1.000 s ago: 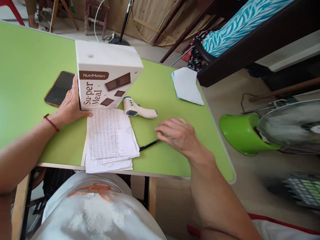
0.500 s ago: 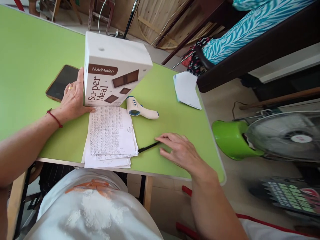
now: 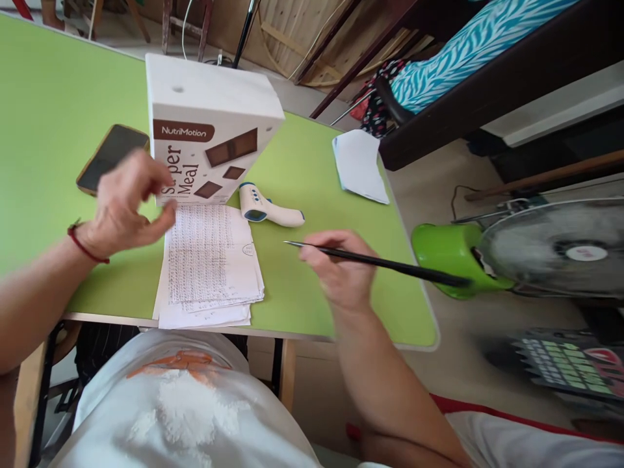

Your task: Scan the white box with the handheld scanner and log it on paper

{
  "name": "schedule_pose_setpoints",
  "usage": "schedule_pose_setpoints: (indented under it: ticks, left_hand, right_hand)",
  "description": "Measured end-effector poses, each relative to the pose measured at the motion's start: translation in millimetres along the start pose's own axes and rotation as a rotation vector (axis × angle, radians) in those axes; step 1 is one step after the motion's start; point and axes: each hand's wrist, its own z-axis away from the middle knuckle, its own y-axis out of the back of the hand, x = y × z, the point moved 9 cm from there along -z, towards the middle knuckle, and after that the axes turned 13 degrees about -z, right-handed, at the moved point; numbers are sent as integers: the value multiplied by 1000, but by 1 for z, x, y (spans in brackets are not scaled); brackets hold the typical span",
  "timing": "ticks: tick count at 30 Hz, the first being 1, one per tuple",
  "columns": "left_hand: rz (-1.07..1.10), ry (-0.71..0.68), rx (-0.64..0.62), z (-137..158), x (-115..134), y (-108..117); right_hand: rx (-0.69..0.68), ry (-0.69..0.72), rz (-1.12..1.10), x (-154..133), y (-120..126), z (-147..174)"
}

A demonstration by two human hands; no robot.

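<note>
My right hand point(image 3: 344, 270) grips a black pen point(image 3: 390, 261), its fine tip pointing left over the table and its far end reaching past the right edge. My left hand point(image 3: 129, 208), blurred by motion, has its fingers curved and apart, with nothing in them. It hovers in front of the lower left corner of a white NutriMotion box point(image 3: 217, 97), which stands upright. Below the box lies a stack of handwritten papers point(image 3: 209, 260). A white and blue infrared thermometer point(image 3: 270, 208) rests right of the papers.
A dark phone point(image 3: 110, 159) lies behind my left hand on the green table point(image 3: 43, 130). Folded white papers point(image 3: 361, 166) sit near the table's right edge. On the floor beyond are a green bin point(image 3: 429, 244) and a fan point(image 3: 575, 250).
My left hand has let go of the box's side and come forward. My right hand has picked the pen up off the table and turned it to a writing hold.
</note>
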Motion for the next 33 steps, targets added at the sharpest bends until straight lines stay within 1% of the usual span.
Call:
schedule_pose_setpoints:
  ticks: [1,2,4,6,9,11,13,19,23,26,33]
  left_hand:
    - [60,-127,-115,2,22,-10]
    - [112,-221,-232,7,41,-21]
    - [167,-331,-419,23,66,-42]
    - [160,-400,-558,40,79,-59]
    - [84,-465,-689,57,85,-77]
    - [42,-487,-727,61,86,-81]
    - [18,-482,-741,60,86,-82]
    - [9,-466,-771,58,88,-82]
    - [12,-454,-771,58,86,-83]
    - [24,-454,-761,57,86,-83]
    - [27,-453,-773,59,86,-85]
  right_hand:
    - [-69,-109,-128,7,-23,1]
    - [-114,-190,-229,11,-43,4]
    - [-173,-302,-316,20,-72,11]
    - [-150,-318,-309,27,-82,16]
    - [-93,-295,-294,33,-80,21]
    - [-109,-298,-295,35,-82,23]
    - [-136,-284,-265,33,-84,24]
    - [-204,-141,-164,21,-93,20]
    - [-245,-102,-144,21,-96,20]
    - [-257,-95,-146,20,-97,21]
    - [-279,-151,-123,22,-100,20]
